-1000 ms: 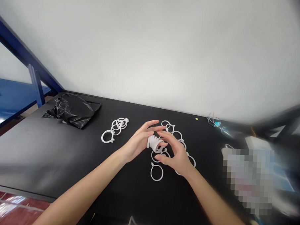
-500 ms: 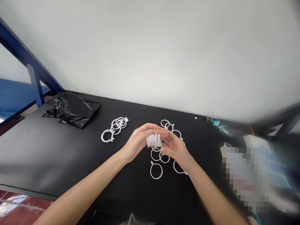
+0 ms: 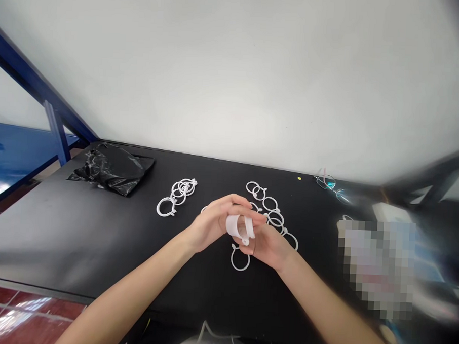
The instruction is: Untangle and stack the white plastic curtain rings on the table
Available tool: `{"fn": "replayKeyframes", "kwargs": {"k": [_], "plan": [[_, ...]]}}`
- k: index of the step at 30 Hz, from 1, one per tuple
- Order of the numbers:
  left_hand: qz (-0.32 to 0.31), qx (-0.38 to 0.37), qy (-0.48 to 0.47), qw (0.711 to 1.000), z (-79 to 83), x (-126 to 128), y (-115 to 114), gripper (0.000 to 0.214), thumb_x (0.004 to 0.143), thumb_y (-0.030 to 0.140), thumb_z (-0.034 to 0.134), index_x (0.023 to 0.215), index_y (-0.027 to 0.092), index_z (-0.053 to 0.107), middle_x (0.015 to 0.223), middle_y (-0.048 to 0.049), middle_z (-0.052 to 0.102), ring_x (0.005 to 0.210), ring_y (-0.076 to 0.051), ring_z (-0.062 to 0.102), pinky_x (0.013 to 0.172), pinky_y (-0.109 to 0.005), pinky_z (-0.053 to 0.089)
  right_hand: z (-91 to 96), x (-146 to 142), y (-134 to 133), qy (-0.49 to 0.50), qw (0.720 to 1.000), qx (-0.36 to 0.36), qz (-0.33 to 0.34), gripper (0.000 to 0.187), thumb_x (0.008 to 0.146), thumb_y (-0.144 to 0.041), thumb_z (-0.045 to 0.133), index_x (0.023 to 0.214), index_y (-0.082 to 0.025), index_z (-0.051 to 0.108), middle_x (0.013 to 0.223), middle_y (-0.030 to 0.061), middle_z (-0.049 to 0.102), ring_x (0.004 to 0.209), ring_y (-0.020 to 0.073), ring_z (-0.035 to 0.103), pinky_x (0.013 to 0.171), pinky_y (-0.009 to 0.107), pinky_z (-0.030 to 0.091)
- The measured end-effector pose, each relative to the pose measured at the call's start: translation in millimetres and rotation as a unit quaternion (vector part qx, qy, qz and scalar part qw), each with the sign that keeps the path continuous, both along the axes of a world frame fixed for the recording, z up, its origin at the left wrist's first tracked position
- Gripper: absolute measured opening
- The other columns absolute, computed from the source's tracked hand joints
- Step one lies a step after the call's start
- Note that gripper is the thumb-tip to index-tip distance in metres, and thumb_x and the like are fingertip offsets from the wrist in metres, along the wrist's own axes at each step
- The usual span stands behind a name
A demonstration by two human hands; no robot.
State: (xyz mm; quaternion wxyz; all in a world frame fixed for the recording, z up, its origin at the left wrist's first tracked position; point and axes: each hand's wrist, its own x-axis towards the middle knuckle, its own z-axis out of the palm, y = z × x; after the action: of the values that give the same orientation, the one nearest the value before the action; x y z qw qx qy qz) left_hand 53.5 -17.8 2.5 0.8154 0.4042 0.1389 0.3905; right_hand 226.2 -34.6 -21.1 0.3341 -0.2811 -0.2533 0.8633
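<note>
Just above the table, both hands meet around a short stack of white plastic curtain rings (image 3: 232, 226). My left hand (image 3: 211, 223) curls over the stack from the left and grips it. From the right, my right hand (image 3: 272, 246) holds the ring at the stack's right end, which stands slightly apart with its small eyelet hanging down; some right fingers are hidden. Below the hands, a single curtain ring (image 3: 240, 270) lies on the black table (image 3: 194, 287). Several loose rings (image 3: 270, 197) spread behind and beside my right hand. Another overlapping group of rings (image 3: 158, 208) lies left.
A crumpled black plastic bag (image 3: 113, 168) rests at the table's back left. Eyeglasses (image 3: 326, 189) lie near the back edge on the right. A pixelated package (image 3: 377, 269) sits at the right. Blue metal framing (image 3: 59, 109) stands left, and a pale wall (image 3: 226, 80) rises behind.
My hands have turned the held stack so the ring openings now show, and a gap has appeared at its right end. My right hand has moved slightly down and left.
</note>
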Motion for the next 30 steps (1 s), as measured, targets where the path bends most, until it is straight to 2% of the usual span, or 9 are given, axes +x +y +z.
{"fn": "replayKeyframes", "kwargs": {"k": [4,10,12,15,16,18,22,25,30], "plan": [[0.020,0.084,0.054,0.995,-1.1,4.3,-4.3,0.028,0.079,0.019,0.073,0.103,0.017,0.057,0.096,-0.0052,0.062,0.077,-0.017,0.066,0.067,-0.031,0.058,4.0,-0.5,-1.1,-0.056,0.997,0.044,-0.030,0.017,0.068,-0.017,0.076,0.071,-0.017,0.059,0.061,-0.0045,0.053,0.049,0.0053,0.046,0.039,0.014,0.039],[0.065,0.158,0.173,0.970,1.6,8.2,-11.6,0.034,0.085,0.011,0.057,0.115,0.020,0.045,0.093,-0.0025,0.058,0.067,-0.013,0.062,0.064,-0.031,0.058,6.4,-4.7,-2.9,-0.159,0.974,0.121,-0.109,0.027,0.066,-0.018,0.077,0.082,-0.020,0.054,0.069,-0.0052,0.057,0.056,0.0084,0.052,0.047,0.019,0.050],[0.125,0.207,0.255,0.936,-1.0,9.1,-12.4,0.040,0.082,0.009,0.054,0.118,0.021,0.044,0.095,-0.0027,0.057,0.066,-0.012,0.059,0.064,-0.030,0.056,6.2,-6.5,-4.3,-0.188,0.961,0.153,-0.132,0.031,0.066,-0.020,0.079,0.082,-0.021,0.053,0.071,-0.0056,0.056,0.058,0.0091,0.053,0.048,0.021,0.052],[0.232,0.343,0.369,0.832,-8.9,9.6,-10.5,0.043,0.076,0.006,0.054,0.116,0.020,0.048,0.108,-0.0061,0.054,0.075,-0.013,0.056,0.068,-0.030,0.052,5.4,-9.1,-7.0,-0.232,0.937,0.201,-0.166,0.033,0.063,-0.018,0.080,0.080,-0.021,0.052,0.070,-0.0063,0.053,0.057,0.0090,0.051,0.047,0.022,0.053],[0.247,0.380,0.390,0.802,-11.8,9.4,-9.1,0.041,0.077,0.005,0.053,0.115,0.020,0.050,0.111,-0.0070,0.053,0.080,-0.015,0.056,0.070,-0.030,0.051,5.0,-10.0,-7.9,-0.246,0.929,0.214,-0.172,0.032,0.063,-0.017,0.079,0.079,-0.021,0.052,0.069,-0.0066,0.053,0.056,0.0089,0.051,0.048,0.023,0.053],[0.235,0.418,0.410,0.776,-16.7,8.8,-6.3,0.036,0.081,0.006,0.048,0.115,0.019,0.051,0.113,-0.0084,0.052,0.089,-0.018,0.056,0.075,-0.031,0.050,4.0,-11.4,-9.3,-0.266,0.917,0.235,-0.184,0.029,0.066,-0.017,0.076,0.080,-0.021,0.052,0.067,-0.0065,0.054,0.055,0.0094,0.053,0.050,0.024,0.054],[0.196,0.436,0.427,0.768,-20.4,6.8,-2.2,0.031,0.087,0.005,0.040,0.111,0.018,0.053,0.109,-0.0091,0.056,0.097,-0.020,0.054,0.083,-0.034,0.048,0.6,-11.8,-9.5,-0.273,0.904,0.262,-0.200,0.028,0.068,-0.021,0.075,0.086,-0.022,0.053,0.076,-0.0027,0.059,0.064,0.0127,0.058,0.053,0.025,0.053],[0.185,0.407,0.437,0.780,-20.6,5.2,-0.6,0.028,0.086,0.005,0.037,0.105,0.018,0.054,0.098,-0.0070,0.060,0.087,-0.019,0.055,0.076,-0.031,0.046,-1.4,-9.5,-8.4,-0.271,0.904,0.272,-0.190,0.033,0.069,-0.020,0.077,0.094,-0.022,0.055,0.084,-0.0003,0.061,0.070,0.0132,0.059,0.056,0.024,0.052],[0.168,0.260,0.377,0.873,-20.4,5.5,3.3,0.024,0.084,0.008,0.041,0.102,0.018,0.055,0.078,-0.0005,0.061,0.065,-0.013,0.056,0.061,-0.024,0.042,2.2,-3.0,-7.1,-0.219,0.925,0.270,-0.151,0.059,0.065,-0.019,0.084,0.115,-0.028,0.054,0.097,-0.0002,0.061,0.061,0.0080,0.055,0.058,0.026,0.052]]}}
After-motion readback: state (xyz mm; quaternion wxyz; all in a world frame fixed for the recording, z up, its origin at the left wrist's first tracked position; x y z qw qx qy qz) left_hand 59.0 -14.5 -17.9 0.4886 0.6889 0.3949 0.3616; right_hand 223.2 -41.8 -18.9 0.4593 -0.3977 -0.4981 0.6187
